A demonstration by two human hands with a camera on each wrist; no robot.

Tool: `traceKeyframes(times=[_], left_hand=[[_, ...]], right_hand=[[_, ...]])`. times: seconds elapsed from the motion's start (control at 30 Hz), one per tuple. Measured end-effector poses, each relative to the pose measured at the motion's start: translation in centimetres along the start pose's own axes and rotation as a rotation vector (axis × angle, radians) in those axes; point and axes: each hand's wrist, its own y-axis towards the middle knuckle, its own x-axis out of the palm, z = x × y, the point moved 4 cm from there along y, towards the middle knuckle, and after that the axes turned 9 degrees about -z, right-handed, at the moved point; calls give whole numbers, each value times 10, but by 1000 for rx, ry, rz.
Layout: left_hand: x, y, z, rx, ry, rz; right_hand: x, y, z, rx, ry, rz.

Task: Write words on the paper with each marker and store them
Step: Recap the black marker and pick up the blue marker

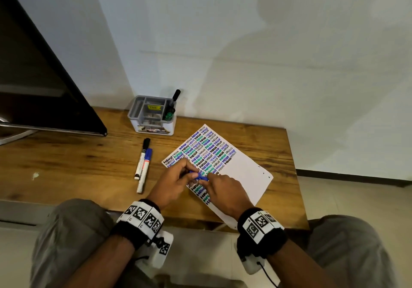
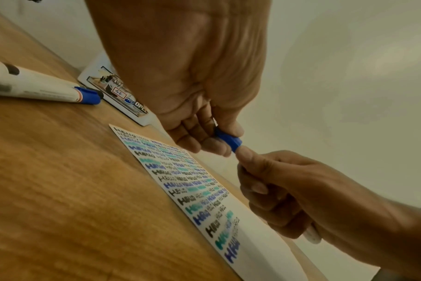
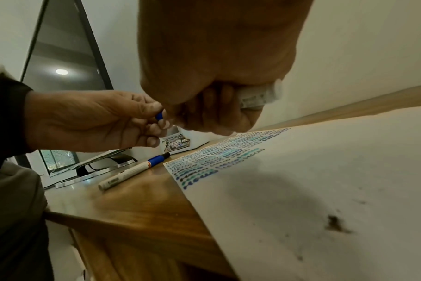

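Observation:
Over the near-left part of the white paper point(image 1: 245, 171), both hands meet. My left hand point(image 1: 189, 172) pinches the blue cap point(image 2: 228, 141) of a blue marker between thumb and fingers. My right hand point(image 1: 204, 181) is curled round the marker's white barrel point(image 3: 260, 95), whose rear end sticks out of the fist point(image 2: 312, 235). The cap point(image 1: 198, 175) butts against the right thumb, and fingers hide where cap and barrel meet. Rows of "HELLO" in black, blue and green cover the paper's far and left parts.
A black-capped marker point(image 1: 142, 157) and a blue-capped marker point(image 1: 145, 168) lie side by side on the wooden table point(image 1: 78, 165), left of the paper. A grey organizer point(image 1: 153, 115) at the wall holds green and black markers point(image 1: 170, 112). A monitor point(image 1: 40, 76) stands far left.

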Motion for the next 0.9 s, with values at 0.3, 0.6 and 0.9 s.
traceKeyframes(times=[0.3,0.6,0.9], left_hand=[[1,1,-9,-40,-54,3],[11,7,-5,71,476,-19],[23,8,-48,154,1001,-51]], right_hand=[[-1,4,24,64,966,22],[-31,12,58,139,908,135],[-80,35,156,387,522,304]])
